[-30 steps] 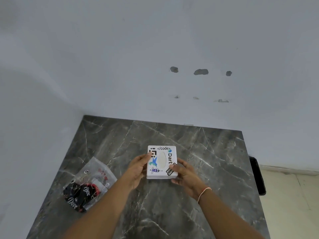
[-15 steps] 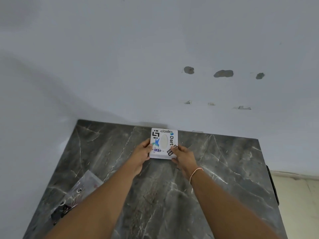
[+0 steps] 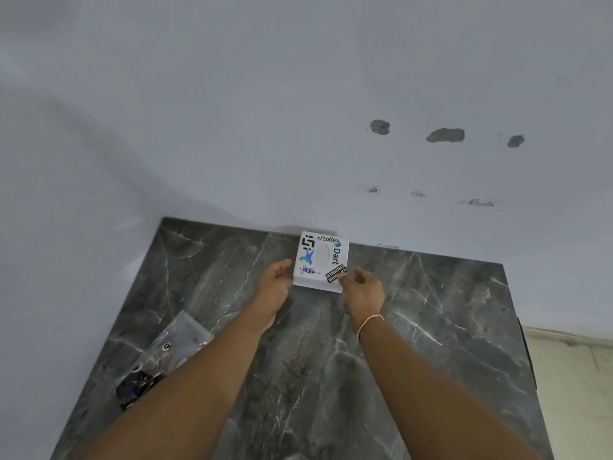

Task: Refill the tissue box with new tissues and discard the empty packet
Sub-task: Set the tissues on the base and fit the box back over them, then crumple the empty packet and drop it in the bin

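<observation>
A white square tissue box (image 3: 321, 260) with stickers and an oval opening on top stands at the far edge of the dark marble table (image 3: 414, 343), against the wall. My left hand (image 3: 275, 288) is just left of the box's near corner, fingers apart, a small gap from it. My right hand (image 3: 363, 290) is at the box's near right corner, fingers loose; the fingertips are at the box edge but do not grip it. A clear plastic packet (image 3: 162, 356) with dark printing lies at the table's left side, partly hidden by my left forearm.
A pale wall (image 3: 298, 127) with chipped patches rises right behind the table. The table's right edge (image 3: 527, 356) drops to a light floor. A thread band sits on my right wrist.
Both hands pushed the box away to the table's far edge by the wall, then let go and drew slightly back. The packet stayed at the left.
</observation>
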